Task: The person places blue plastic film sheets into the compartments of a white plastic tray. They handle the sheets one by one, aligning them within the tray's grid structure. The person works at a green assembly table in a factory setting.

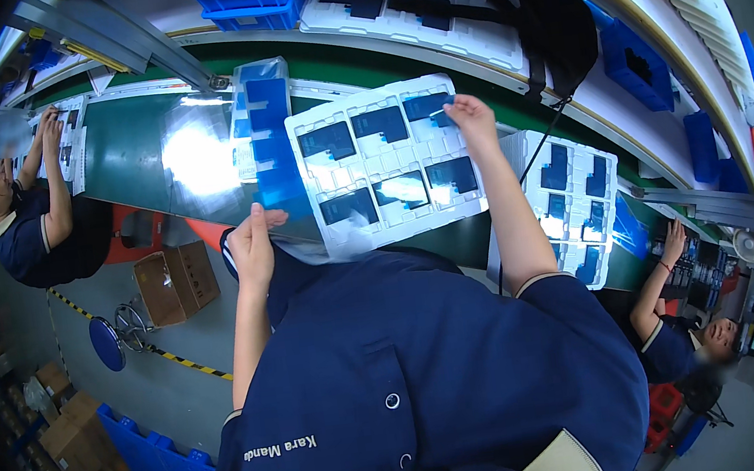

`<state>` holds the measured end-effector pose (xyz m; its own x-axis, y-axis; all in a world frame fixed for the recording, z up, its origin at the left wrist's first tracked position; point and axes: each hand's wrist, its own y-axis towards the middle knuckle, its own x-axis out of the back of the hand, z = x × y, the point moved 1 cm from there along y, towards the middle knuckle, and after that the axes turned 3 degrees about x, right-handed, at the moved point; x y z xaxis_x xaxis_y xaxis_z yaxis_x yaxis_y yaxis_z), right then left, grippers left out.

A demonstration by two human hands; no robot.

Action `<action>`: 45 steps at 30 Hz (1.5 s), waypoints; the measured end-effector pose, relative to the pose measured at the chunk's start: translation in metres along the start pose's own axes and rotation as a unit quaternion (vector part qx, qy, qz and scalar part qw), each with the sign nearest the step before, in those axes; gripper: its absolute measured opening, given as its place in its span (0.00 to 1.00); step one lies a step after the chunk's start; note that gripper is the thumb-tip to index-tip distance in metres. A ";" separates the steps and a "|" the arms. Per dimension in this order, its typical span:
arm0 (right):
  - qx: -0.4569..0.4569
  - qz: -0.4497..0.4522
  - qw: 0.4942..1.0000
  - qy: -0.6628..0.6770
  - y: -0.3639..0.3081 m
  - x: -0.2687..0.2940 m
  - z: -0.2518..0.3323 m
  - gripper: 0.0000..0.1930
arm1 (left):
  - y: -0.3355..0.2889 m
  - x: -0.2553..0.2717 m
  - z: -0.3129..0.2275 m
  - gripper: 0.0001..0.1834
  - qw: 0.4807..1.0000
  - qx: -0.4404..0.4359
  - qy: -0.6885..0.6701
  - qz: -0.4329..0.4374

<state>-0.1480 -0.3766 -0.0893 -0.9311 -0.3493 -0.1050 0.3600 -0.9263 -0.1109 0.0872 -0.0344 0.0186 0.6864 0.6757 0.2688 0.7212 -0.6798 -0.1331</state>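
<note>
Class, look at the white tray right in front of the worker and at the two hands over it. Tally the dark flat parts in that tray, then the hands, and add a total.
Dark flat parts in the white tray: 6, in two rows of three
Hands at the tray: 2, left hand at its near edge, right hand on the far right part
Total: 8

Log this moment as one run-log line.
left hand: holds clear film sheet | right hand: on dark part in white tray | belt
</note>
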 end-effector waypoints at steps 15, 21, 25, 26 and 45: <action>0.015 -0.005 0.987 -0.160 0.026 0.013 -0.011 0.14 | 0.004 0.001 0.003 0.25 1.000 0.015 0.004 -0.010; 0.026 -0.015 0.979 -0.204 0.022 0.008 -0.004 0.14 | 0.005 0.001 0.001 0.24 1.000 0.023 0.016 -0.012; 0.024 -0.020 0.975 -0.220 0.018 0.004 0.005 0.13 | 0.005 0.001 0.003 0.19 0.999 0.010 0.031 -0.005; 0.025 -0.021 0.974 -0.225 0.018 0.004 0.005 0.13 | 0.005 0.001 0.004 0.17 0.999 0.012 0.031 -0.004; 0.126 -0.050 0.932 -0.336 0.009 -0.009 0.007 0.10 | 0.003 0.007 0.006 0.19 0.996 0.040 -0.076 -0.008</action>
<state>-0.1364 -0.3830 -0.0825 -0.8154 -0.1914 0.5464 0.3239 -0.9331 0.1564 0.0947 -0.0305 0.0140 0.6770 0.7255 0.1241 0.7327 -0.6483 -0.2070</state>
